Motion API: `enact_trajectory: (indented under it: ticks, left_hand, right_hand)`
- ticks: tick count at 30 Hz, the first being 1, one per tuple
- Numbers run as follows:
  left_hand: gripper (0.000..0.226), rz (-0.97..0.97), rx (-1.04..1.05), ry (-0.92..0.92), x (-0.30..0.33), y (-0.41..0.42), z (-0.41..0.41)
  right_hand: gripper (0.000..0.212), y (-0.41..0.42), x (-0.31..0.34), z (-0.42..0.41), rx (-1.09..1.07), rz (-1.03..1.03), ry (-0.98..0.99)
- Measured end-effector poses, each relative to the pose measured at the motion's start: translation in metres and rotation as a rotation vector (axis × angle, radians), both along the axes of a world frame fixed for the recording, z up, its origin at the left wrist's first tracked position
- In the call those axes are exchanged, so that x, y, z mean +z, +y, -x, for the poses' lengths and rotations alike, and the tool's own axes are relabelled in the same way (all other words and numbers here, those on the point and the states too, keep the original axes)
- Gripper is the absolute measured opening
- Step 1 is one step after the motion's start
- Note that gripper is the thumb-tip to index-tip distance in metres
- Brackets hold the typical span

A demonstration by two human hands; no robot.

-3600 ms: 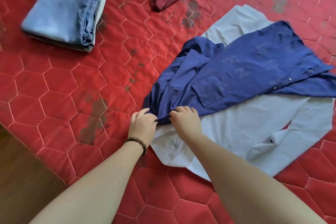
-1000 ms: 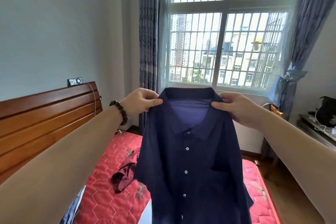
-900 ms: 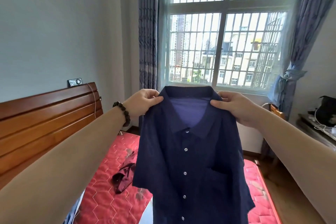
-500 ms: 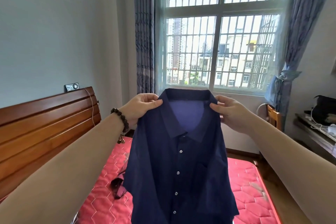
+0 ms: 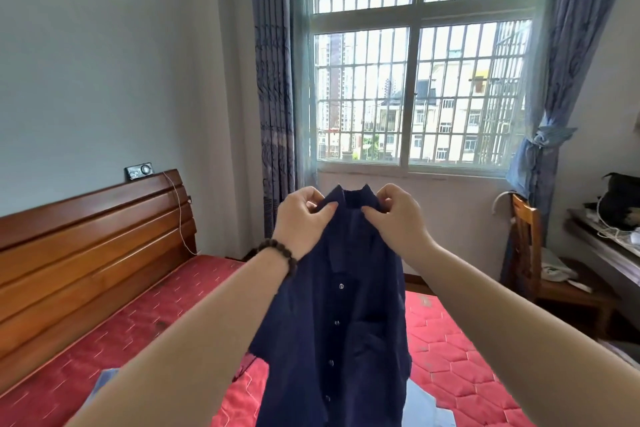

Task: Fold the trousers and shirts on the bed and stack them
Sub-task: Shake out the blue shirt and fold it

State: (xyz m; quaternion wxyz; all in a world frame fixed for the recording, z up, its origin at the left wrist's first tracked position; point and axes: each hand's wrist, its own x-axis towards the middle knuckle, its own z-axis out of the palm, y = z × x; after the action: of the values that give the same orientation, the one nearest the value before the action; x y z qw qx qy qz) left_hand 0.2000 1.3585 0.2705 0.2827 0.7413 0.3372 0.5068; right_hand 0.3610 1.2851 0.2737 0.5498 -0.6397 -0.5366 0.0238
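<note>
One navy shirt [image 5: 349, 305], two hands pinching its collar, left hand [image 5: 302, 221], right hand [image 5: 398, 217]

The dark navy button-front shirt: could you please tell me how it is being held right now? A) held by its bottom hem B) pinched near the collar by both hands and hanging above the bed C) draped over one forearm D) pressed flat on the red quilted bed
B: the left hand and right hand each pinch the dark navy button-front shirt beside its collar, and it hangs down over the red quilted bed.
</note>
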Motion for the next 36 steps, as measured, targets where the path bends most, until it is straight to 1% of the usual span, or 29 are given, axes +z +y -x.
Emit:
enact_trajectory:
  ticks: [3,5,7,9,11,13,15,17,19,20,21,22,23,24,26,27,28,30,33,36]
  left_hand:
    - [0.018,0.059,-0.108,-0.074,-0.004,-0.011,-0.008]
    - [0.016,0.036,-0.134,-0.06,-0.006,-0.013,-0.009]
    - [0.014,0.015,-0.156,-0.007,-0.007,-0.012,-0.007]
    - [0.017,0.042,-0.199,0.027,-0.01,-0.01,-0.004]
    - [0.021,0.059,-0.247,0.074,-0.014,-0.008,-0.002]
    - [0.019,0.043,-0.277,0.1,-0.017,-0.006,0.0]
    - [0.015,0.038,-0.296,0.066,-0.016,-0.005,0.0]
    - [0.013,0.043,-0.296,0.014,-0.013,-0.006,-0.001]
    - [0.011,0.072,-0.311,-0.019,-0.01,-0.006,0.0]
    - [0.01,0.093,-0.335,-0.023,-0.008,-0.007,0.001]
    - [0.01,0.112,-0.37,-0.019,-0.005,-0.008,0.001]
    - [0.012,0.118,-0.405,-0.01,-0.003,-0.01,0.002]
    - [0.013,0.111,-0.432,0.002,-0.002,-0.011,0.003]
    - [0.014,0.099,-0.448,0.01,0.001,-0.013,0.003]
    - [0.016,0.115,-0.448,-0.014,0.003,-0.015,0.004]
    - [0.017,0.145,-0.44,-0.045,0.004,-0.015,0.006]
    - [0.019,0.164,-0.432,-0.068,0.002,-0.015,0.008]
    - [0.022,0.151,-0.427,-0.046,-0.004,-0.011,0.014]
    - [0.029,0.092,-0.408,0.068,-0.023,-0.005,0.025]
    - [0.034,-0.018,-0.225,0.113,-0.039,0.005,0.038]
  right_hand:
    - [0.017,0.0,0.002,0.017,0.12,0.07,0.104]
    - [0.009,-0.003,0.005,0.023,0.217,0.115,0.258]
    - [0.003,-0.01,0.008,0.028,0.346,0.168,0.434]
    - [0.016,-0.016,0.013,0.027,0.444,0.214,0.526]
    - [0.025,-0.02,0.017,0.025,0.487,0.243,0.537]
    - [0.025,-0.022,0.022,0.021,0.479,0.29,0.449]
    - [0.021,-0.023,0.028,0.016,0.426,0.316,0.273]
    - [0.016,-0.021,0.034,0.008,0.356,0.256,0.091]
    - [0.005,-0.021,0.042,-0.001,0.241,0.153,-0.13]
    - [0.009,-0.021,0.044,-0.006,0.184,0.132,-0.253]
    - [0.025,-0.02,0.047,-0.011,0.164,0.147,-0.358]
    - [0.041,-0.019,0.049,-0.014,0.192,0.19,-0.419]
    - [0.051,-0.018,0.052,-0.016,0.236,0.25,-0.438]
    - [0.049,-0.017,0.054,-0.016,0.283,0.303,-0.436]
    - [0.025,-0.013,0.057,-0.016,0.324,0.348,-0.43]
    - [0.016,-0.012,0.058,-0.017,0.309,0.335,-0.439]
    - [0.012,-0.01,0.059,-0.017,0.285,0.31,-0.444]
    - [0.009,-0.009,0.061,-0.019,0.244,0.269,-0.444]
    - [0.011,-0.011,0.068,-0.023,0.211,0.233,-0.382]
    - [0.012,-0.01,0.074,-0.027,0.151,0.216,-0.389]
